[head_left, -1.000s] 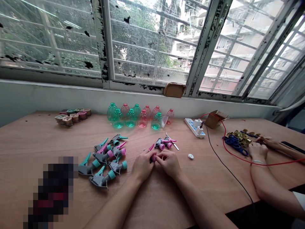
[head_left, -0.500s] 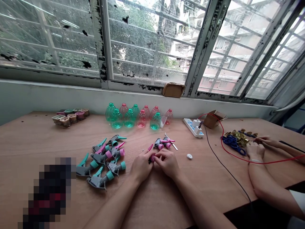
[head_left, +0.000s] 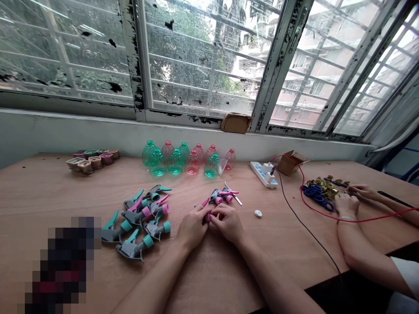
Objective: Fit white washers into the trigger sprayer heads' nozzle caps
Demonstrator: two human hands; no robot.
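My left hand [head_left: 193, 224] is closed around a trigger spray head [head_left: 207, 216] with a pink lever and pink collar; its grey body is mostly hidden by my fingers. Fingertips of my right hand [head_left: 227, 221] pinch the pink collar from the other side. Just beyond my hands lie a couple of grey spray heads [head_left: 216, 197] with pink collars, beside a slim silver tool [head_left: 236, 197]. Left of my left hand is a heap of grey trigger spray heads [head_left: 134, 249] with teal or pink parts. A small white disc [head_left: 258, 213] rests to the right.
Clear green and pink bottles [head_left: 176, 163] stand by the wall. Small coloured containers [head_left: 85, 167] are at back left. A power strip [head_left: 262, 174] with cables and a cardboard box [head_left: 290, 163] sit right. A co-worker's hands [head_left: 347, 204] are near blue scissors-like handles [head_left: 316, 196] and gold pieces.
The whole view has shifted slightly, so things appear a little further left. My hands keep the same hold on the spray head, with only slight finger movement.
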